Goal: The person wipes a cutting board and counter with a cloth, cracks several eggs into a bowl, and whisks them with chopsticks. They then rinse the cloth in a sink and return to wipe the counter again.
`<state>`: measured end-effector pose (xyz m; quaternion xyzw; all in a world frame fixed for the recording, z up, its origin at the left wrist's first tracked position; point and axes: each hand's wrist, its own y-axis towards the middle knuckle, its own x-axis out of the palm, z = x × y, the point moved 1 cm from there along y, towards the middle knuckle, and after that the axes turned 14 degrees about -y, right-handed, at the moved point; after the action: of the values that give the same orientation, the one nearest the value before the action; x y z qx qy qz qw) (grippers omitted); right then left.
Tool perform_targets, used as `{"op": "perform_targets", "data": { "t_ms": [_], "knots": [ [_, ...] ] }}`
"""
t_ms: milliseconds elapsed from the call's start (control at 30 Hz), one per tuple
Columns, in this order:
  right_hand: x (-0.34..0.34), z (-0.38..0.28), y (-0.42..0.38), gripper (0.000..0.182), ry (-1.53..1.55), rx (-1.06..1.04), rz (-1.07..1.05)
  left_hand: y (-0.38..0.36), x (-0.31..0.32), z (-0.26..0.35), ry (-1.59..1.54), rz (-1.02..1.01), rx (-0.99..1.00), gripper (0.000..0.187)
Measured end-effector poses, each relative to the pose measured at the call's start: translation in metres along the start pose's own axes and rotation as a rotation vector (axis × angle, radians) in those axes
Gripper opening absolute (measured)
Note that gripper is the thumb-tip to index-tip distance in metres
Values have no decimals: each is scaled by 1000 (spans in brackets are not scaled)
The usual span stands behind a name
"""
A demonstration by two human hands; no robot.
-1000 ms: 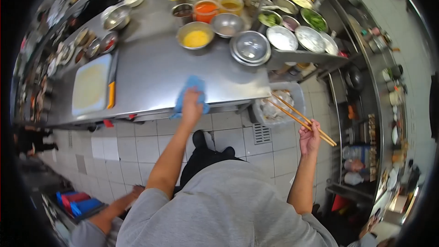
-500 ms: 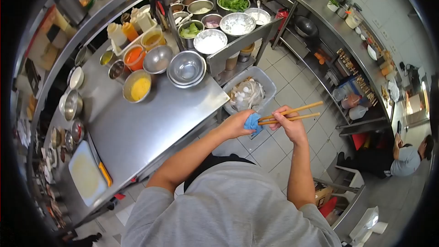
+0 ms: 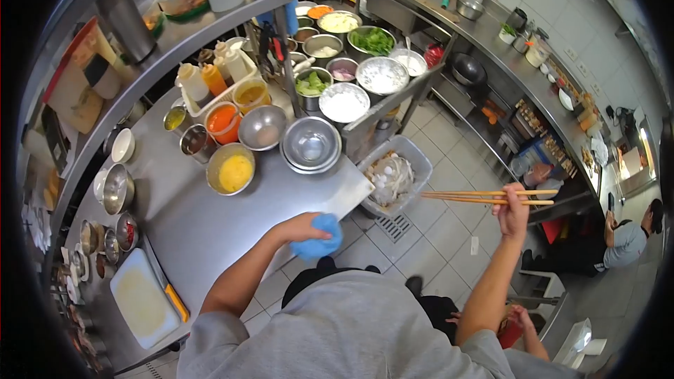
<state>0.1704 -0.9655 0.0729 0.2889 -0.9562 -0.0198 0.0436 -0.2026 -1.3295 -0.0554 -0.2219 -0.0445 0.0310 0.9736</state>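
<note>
The left hand [image 3: 298, 228] shows only its back and knuckles; its fingertips are buried in the blue cloth [image 3: 317, 241], so the grip itself cannot be read. The grey shirt [image 3: 351, 330] at the bottom of the frame hides the person's body and most of the floor below. The bin [image 3: 393, 181] at centre holds pale contents too jumbled to name. At the far left edge, small dishes [image 3: 98, 242] blur into the dark lens rim. A second person's hand [image 3: 519, 317], lower right, is cut off by the shirt.
</note>
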Motion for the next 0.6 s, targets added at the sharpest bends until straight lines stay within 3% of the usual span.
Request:
{"op": "perform_targets", "data": {
  "t_ms": [167, 233, 267, 333, 400, 467, 500, 600],
  "knots": [
    [75, 3, 3, 14, -20, 7, -106, -98, -44, -7, 70, 303, -89, 65],
    [118, 22, 10, 14, 11, 19, -120, -127, -47, -6, 382, 661, -91, 70],
    [138, 30, 14, 14, 44, 39, -105, -131, -48, -19, 373, 681, -87, 70],
    [176, 34, 28, 15, 33, 52, -120, -127, -46, -48, 431, 848, 96, 76],
    [207, 26, 49, 17, 16, 62, -124, -108, -37, -75, 408, 893, 83, 67],
    [237, 12, 77, 24, 27, -4, -157, -87, -25, -105, 632, 1198, 342, 54],
    [251, 6, 93, 24, 25, -11, -167, -88, -19, -102, 630, 1224, 382, 45],
    [294, -11, 153, 29, 12, -86, -231, -85, -21, -99, 624, 1242, 344, 46]
  ]
}}
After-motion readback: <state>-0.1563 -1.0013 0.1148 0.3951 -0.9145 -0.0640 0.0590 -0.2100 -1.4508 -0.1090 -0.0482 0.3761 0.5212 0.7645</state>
